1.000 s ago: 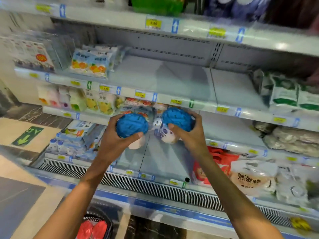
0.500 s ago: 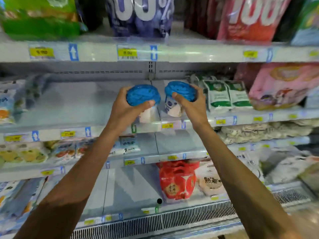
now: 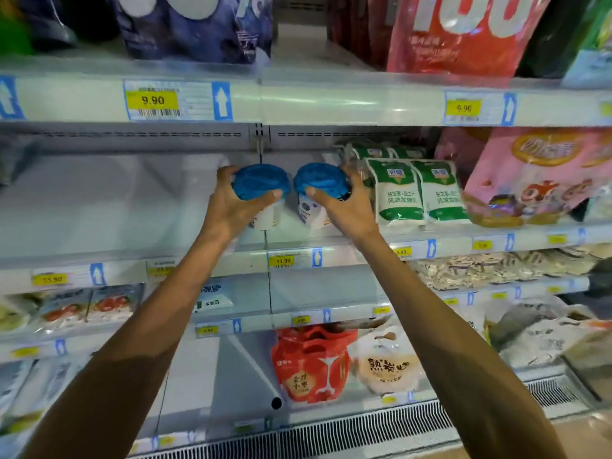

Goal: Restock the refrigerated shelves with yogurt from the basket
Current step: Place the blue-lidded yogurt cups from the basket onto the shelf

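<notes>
**Two yogurt cups reach the shelf**

The left hand (image 3: 231,207) grips a round white plastic yogurt cup (image 3: 260,182) with a blue lid. The right hand (image 3: 344,207) grips a second yogurt cup (image 3: 319,180) just like it. The fingers (image 3: 265,197) of both hands are curled round the lids.

Both cups are side by side, just left of the soft green and white bags (image 3: 400,193). They are low over the flat white metal shelf (image 3: 99,210). I cannot tell if they touch it yet.

The right hand is pressed close to the bags, so a push that way could knock them over. The cups lean a little. If the hands let go too soon, a cup could tip and roll off the front edge.

One second ago the cups were down by a lower shelf, well below and left of the bags. Half a second ago they were up by the front edge of this shelf. Now they are further in.
</notes>
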